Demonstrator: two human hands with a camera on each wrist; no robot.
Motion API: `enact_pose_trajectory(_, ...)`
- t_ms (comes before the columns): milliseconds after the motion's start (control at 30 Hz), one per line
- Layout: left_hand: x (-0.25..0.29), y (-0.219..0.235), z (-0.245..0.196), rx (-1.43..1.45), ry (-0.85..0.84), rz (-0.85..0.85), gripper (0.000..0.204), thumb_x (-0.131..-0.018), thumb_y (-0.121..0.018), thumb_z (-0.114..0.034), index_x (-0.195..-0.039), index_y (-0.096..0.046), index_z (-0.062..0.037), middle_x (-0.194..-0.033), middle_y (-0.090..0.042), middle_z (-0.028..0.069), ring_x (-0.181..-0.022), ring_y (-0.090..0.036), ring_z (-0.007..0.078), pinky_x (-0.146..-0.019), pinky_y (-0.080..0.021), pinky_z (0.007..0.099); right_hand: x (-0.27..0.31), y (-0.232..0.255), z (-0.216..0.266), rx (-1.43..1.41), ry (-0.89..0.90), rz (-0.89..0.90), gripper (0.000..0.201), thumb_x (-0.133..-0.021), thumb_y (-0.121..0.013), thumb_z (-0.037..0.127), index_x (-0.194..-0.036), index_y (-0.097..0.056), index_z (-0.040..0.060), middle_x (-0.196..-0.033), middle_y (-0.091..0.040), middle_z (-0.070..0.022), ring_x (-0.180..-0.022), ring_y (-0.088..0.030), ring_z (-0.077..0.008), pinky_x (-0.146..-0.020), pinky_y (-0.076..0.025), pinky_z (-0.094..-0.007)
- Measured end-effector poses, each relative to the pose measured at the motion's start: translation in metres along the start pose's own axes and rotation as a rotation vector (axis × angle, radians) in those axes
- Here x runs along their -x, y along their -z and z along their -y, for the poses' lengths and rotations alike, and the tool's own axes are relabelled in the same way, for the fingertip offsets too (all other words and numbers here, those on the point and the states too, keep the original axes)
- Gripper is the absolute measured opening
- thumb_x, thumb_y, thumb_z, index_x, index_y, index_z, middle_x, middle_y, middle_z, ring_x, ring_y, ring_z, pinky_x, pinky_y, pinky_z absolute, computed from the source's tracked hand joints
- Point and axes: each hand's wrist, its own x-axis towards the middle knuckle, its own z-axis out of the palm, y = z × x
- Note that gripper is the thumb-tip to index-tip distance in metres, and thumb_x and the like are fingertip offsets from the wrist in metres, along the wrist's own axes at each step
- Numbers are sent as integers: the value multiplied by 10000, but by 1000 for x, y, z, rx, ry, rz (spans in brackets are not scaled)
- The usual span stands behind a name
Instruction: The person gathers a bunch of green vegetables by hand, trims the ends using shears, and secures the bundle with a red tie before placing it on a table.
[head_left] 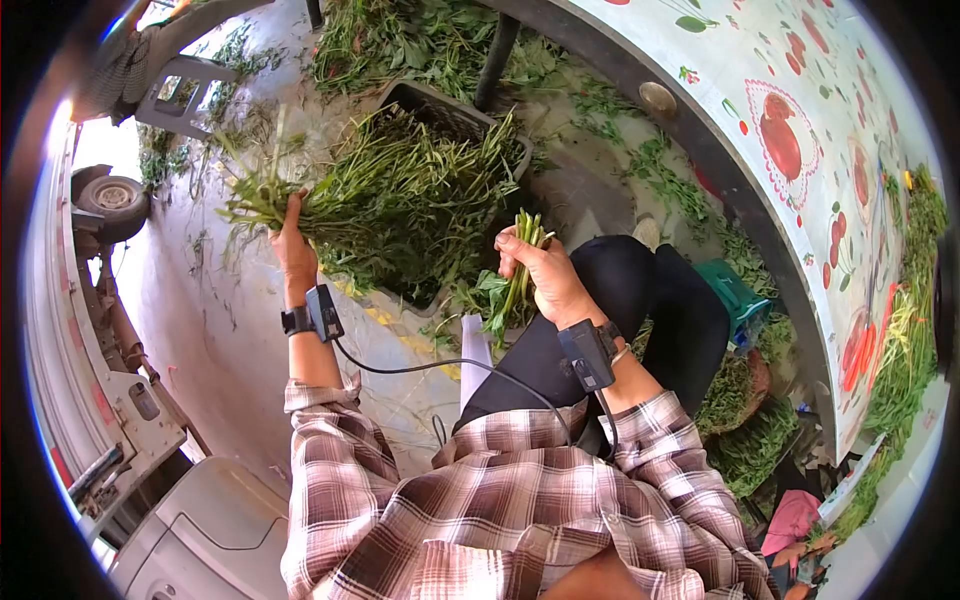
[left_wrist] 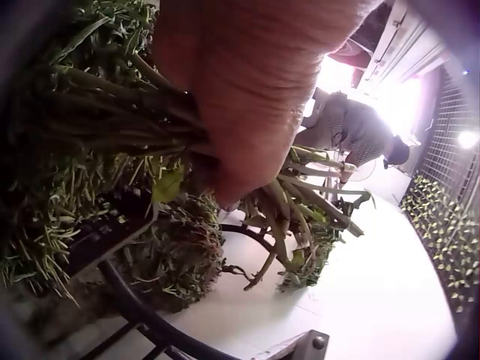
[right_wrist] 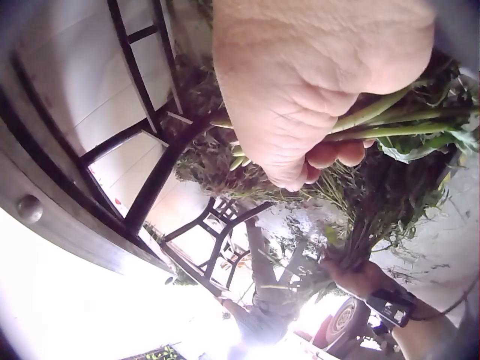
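My left hand [head_left: 292,245] grips a bunch of leafy green stems [head_left: 255,205] at the left side of a dark plastic crate [head_left: 525,160]. In the left wrist view, cut stem ends [left_wrist: 330,202] stick out past the thumb. The crate is heaped with more long-stemmed greens [head_left: 420,190]. Over my right thigh, my right hand [head_left: 545,275] holds a smaller bundle of stems [head_left: 522,285], pale ends up and leaves hanging down. Its curled fingers and the stems [right_wrist: 397,124] show in the right wrist view too.
A table with a cherry-print cloth [head_left: 720,60] curves along the right. Loose greens [head_left: 670,180] litter the floor beneath it, near a teal bag [head_left: 730,300]. A grey stool [head_left: 180,100] and another person [left_wrist: 352,127] are at the far left, by a vehicle wheel [head_left: 115,207].
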Motion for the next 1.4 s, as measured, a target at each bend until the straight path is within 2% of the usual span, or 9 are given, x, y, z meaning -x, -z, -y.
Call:
enact_pose_trajectory(100,14,4,-15,67,37,-52,251,-816,-671,-184,-1002,-618,-23,-948,-634,39,-841,-573,127,-741,-454,264,1,1,1,1,-10,-19,129,-810,-648,191,-803,-601,72,-621,-539,10,-555,-492,-85,-592,-390,-233)
enact_pose_trajectory(367,32,17,-43,-480,-366,-247,221,-796,-700,-170,-901,-642,16,-789,-627,43,-692,-559,121,-645,-471,280,4,6,-1,8,32,-8,146,-803,-650,192,-809,-596,57,-640,-551,-5,-560,-500,-93,-590,-399,-239)
enact_pose_trajectory(567,49,19,-93,174,-387,-427,146,-818,-659,-116,-861,-602,12,-773,-600,46,-650,-575,147,-583,-502,292,5,7,2,3,41,-1,152,-801,-654,187,-821,-594,48,-658,-558,-19,-564,-504,-101,-590,-409,-244)
enact_pose_trajectory(633,60,11,-110,239,-367,-396,107,-837,-629,-108,-783,-582,-29,-723,-572,41,-651,-577,166,-592,-507,316,6,6,2,1,55,-6,158,-804,-654,192,-818,-596,47,-664,-562,-22,-563,-503,-105,-589,-410,-246)
enact_pose_trajectory(700,66,16,-117,347,-306,-53,131,-849,-616,-126,-769,-571,-34,-702,-557,47,-643,-574,171,-616,-504,325,7,7,1,24,69,11,163,-807,-652,197,-825,-597,45,-669,-563,-23,-563,-502,-104,-587,-411,-249)
enact_pose_trajectory(733,72,11,-115,131,-274,-112,159,-850,-623,-163,-800,-573,-20,-696,-555,50,-619,-568,170,-631,-499,318,6,6,0,19,72,-12,168,-809,-651,200,-830,-598,43,-675,-564,-25,-563,-502,-104,-583,-412,-250)
enact_pose_trajectory(833,78,-2,-82,-230,-49,-137,215,-793,-693,-208,-840,-613,-14,-759,-589,40,-597,-539,121,-542,-451,266,2,9,-2,4,91,-15,175,-811,-651,200,-846,-601,36,-691,-567,-30,-565,-506,-101,-565,-415,-250)
enact_pose_trajectory(1033,127,-61,-20,-296,-51,360,212,-812,-666,-119,-999,-648,-22,-885,-622,-25,-777,-523,71,-705,-417,223,7,15,0,-53,42,27,172,-797,-682,143,-883,-580,33,-676,-543,-19,-559,-504,-110,-576,-443,-275)
enact_pose_trajectory(1400,187,-114,7,-246,41,560,181,-818,-652,-98,-964,-631,6,-866,-617,-28,-757,-511,57,-695,-423,229,20,22,8,-117,165,-2,220,-782,-700,198,-872,-635,8,-561,-526,-9,-533,-526,-117,-536,-420,-255)
